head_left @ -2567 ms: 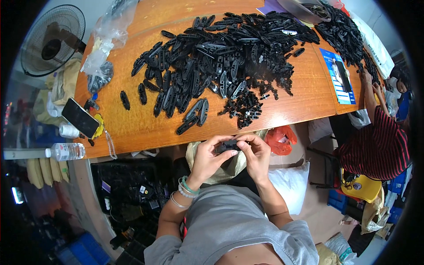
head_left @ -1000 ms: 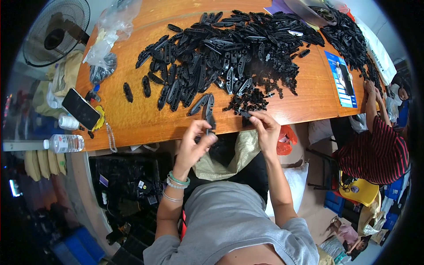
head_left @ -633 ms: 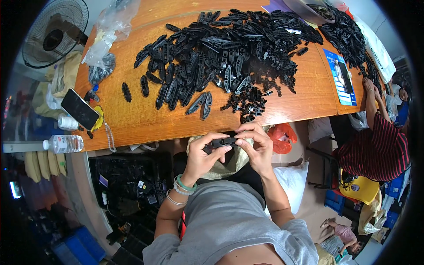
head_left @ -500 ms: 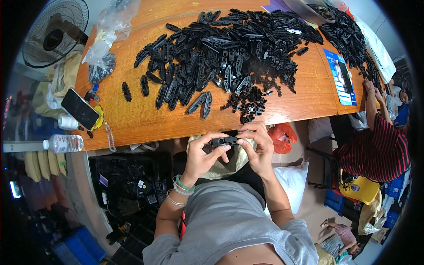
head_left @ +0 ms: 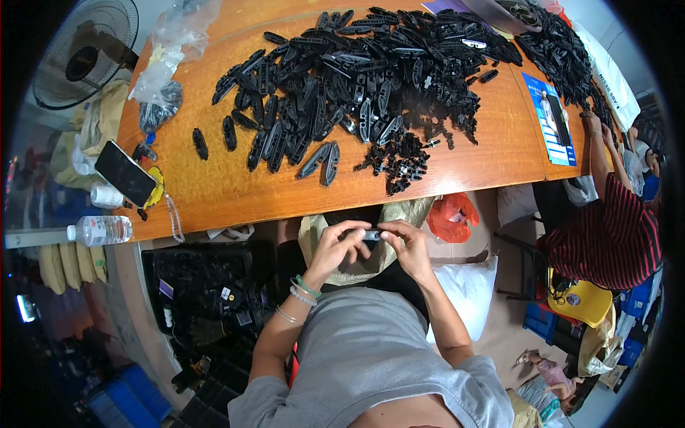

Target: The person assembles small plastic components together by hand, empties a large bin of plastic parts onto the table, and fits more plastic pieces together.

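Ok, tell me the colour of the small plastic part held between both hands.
Black; the small plastic part shows best in the head view, pinched between left hand and right hand.

- One clear plastic water bottle (head_left: 100, 230).
- One black smartphone (head_left: 125, 173).
- One black electric fan (head_left: 84, 51).
- Two separate long black plastic pieces (head_left: 200, 143) at pile's left edge.
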The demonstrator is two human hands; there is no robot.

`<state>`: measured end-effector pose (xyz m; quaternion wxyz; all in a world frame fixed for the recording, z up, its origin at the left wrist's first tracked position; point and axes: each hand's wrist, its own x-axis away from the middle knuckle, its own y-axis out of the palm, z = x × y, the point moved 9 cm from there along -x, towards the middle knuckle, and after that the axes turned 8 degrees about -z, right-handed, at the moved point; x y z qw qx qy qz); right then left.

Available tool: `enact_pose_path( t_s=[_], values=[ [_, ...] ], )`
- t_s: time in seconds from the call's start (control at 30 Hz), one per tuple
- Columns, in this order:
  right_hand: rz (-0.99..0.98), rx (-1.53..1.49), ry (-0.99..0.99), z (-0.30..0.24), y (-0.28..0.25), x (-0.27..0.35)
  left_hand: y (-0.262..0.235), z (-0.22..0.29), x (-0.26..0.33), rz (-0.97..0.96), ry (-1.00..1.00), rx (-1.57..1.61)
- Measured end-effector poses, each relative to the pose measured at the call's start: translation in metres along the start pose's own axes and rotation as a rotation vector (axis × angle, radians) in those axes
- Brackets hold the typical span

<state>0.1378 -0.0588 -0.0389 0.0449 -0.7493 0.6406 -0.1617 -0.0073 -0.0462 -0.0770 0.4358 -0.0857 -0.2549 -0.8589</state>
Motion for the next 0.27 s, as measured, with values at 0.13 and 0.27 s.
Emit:
enact_pose_path(
  t_s=[0.13,0.27],
  values=[
    [-0.115,0.537,-0.181,0.009,0.011,0.017,-0.036,-0.059,-0.008,0.170,0.041,-0.423],
    [-0.384,1.228,-0.199,0.061,0.042,0.037,-0.008,-0.069,0.029,-0.339,-0.282,-1.245]
  ],
)
